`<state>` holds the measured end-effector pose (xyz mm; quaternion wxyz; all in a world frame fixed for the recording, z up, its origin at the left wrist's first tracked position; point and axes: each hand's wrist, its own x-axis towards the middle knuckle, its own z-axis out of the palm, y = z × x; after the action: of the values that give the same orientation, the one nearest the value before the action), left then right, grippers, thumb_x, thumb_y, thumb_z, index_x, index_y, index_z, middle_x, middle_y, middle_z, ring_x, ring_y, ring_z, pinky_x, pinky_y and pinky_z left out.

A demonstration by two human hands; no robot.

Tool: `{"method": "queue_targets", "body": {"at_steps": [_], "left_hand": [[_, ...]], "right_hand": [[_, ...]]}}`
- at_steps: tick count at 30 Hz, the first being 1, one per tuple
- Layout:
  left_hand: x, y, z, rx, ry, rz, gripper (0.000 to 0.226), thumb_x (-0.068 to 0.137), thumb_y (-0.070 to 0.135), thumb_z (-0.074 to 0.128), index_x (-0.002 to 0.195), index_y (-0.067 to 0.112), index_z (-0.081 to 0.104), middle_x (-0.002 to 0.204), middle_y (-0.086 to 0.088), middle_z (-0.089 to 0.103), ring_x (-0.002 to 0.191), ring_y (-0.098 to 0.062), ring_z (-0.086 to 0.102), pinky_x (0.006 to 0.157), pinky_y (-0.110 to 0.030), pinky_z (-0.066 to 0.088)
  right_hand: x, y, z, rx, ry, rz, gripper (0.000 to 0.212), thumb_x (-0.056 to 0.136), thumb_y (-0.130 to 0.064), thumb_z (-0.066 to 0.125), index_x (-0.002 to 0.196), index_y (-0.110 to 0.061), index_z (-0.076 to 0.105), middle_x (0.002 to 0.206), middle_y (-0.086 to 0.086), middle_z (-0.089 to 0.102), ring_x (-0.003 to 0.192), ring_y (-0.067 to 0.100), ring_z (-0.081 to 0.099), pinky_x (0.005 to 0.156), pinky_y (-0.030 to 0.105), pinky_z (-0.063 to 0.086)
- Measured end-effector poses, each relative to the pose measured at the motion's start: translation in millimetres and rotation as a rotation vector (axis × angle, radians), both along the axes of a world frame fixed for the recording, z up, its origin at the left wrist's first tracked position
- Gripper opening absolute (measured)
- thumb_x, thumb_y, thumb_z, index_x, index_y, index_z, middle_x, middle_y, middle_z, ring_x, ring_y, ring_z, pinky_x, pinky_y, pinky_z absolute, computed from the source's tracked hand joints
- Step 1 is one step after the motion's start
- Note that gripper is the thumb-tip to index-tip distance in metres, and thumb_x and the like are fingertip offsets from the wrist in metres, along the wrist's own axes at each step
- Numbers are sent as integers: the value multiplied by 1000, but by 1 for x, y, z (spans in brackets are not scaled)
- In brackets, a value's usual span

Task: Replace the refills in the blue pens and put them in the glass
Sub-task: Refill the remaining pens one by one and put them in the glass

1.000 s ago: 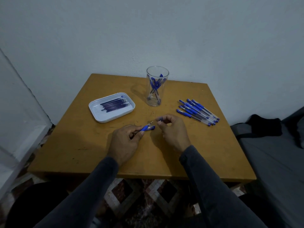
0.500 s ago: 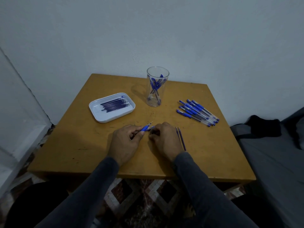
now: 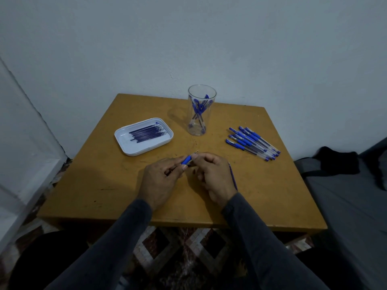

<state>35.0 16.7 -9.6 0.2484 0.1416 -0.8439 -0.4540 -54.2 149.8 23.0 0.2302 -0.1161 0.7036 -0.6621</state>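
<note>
A pen (image 3: 186, 160) is being gripped in the left hand (image 3: 162, 181), tip pointing up and away. The right hand (image 3: 213, 176), drawn apart from it a second ago, is now being closed back onto the grip end, its fingers pinching just beside the left thumb. What is being pinched there is too small to tell; likely the tip piece is being screwed back on, so this pen is judged nearly ready. A loose refill (image 3: 232, 176) is lying on the worktop (image 3: 104, 185) against the right hand's outer side. The glass (image 3: 201, 110) is standing beyond both hands, the tray (image 3: 125, 147) of refills beyond the left, and the remaining pens (image 3: 253, 143) beyond the right.
</note>
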Motion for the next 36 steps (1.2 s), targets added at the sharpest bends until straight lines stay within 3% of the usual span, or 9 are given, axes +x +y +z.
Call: {"method": "queue_targets", "body": {"at_steps": [4, 8, 12, 15, 19, 23, 26, 29, 36], "left_hand": [[0, 0, 0, 12, -7, 1, 34, 96, 28, 64, 130, 25, 64, 100, 19, 67, 88, 2, 65, 74, -13, 55], [0, 0, 0, 20, -1, 3, 32, 94, 27, 67, 126, 25, 68, 93, 18, 69, 84, 0, 64, 71, -12, 50], [-1, 2, 0, 4, -21, 14, 31, 93, 28, 69, 125, 24, 69, 89, 19, 66, 83, 8, 58, 70, -5, 43], [-1, 1, -1, -6, -33, 25, 33, 94, 29, 68, 126, 24, 68, 91, 19, 66, 82, 10, 57, 70, -5, 43], [-2, 1, -2, -27, -65, 30, 33, 94, 31, 67, 127, 25, 68, 95, 18, 67, 83, 8, 57, 70, -6, 43], [-3, 1, -2, -55, -104, 26, 36, 95, 34, 65, 129, 26, 65, 95, 18, 64, 83, 5, 57, 73, -10, 42], [-3, 0, -2, -53, -125, 27, 36, 94, 36, 65, 129, 26, 65, 99, 13, 67, 84, 3, 56, 80, -20, 49], [-3, 0, -2, -47, -134, 32, 36, 94, 36, 65, 129, 26, 66, 107, 7, 71, 87, 0, 56, 91, -32, 54], [-3, 1, -2, -48, -131, 36, 36, 94, 34, 66, 128, 24, 66, 109, 4, 71, 86, 0, 55, 91, -33, 54]], "right_hand": [[-2, -1, 0, -28, -59, -72, 16, 99, -23, 65, 101, -15, 78, 76, 2, 71, 51, 8, 48, 39, 21, 34], [-12, -2, 10, -196, -125, -244, 20, 105, -26, 55, 107, -11, 67, 93, 5, 76, 49, 8, 51, 39, 23, 36], [-33, 4, 16, -261, 25, -560, 17, 108, -27, 50, 101, -16, 60, 79, 3, 74, 52, 7, 57, 44, 26, 44], [-46, 18, 11, -58, 147, -653, 15, 104, -26, 56, 95, -21, 66, 79, -3, 69, 71, 6, 64, 67, 32, 56], [-49, 41, -1, 349, 312, -474, 17, 99, -20, 60, 108, -26, 72, 105, -6, 71, 92, 10, 65, 85, 37, 59], [-46, 57, -10, 624, 418, -386, 26, 100, -21, 62, 124, -21, 71, 118, -3, 70, 89, 4, 60, 69, 19, 51], [-41, 65, -18, 699, 425, -359, 26, 101, -27, 61, 124, -19, 70, 115, -2, 71, 92, 6, 61, 77, 26, 56], [-39, 68, -22, 750, 422, -349, 23, 102, -26, 59, 117, -18, 73, 108, -3, 72, 87, 8, 63, 78, 29, 58], [-41, 68, -28, 864, 454, -304, 24, 101, -25, 56, 88, -20, 75, 91, 3, 70, 70, 7, 58, 60, 23, 48]]}}
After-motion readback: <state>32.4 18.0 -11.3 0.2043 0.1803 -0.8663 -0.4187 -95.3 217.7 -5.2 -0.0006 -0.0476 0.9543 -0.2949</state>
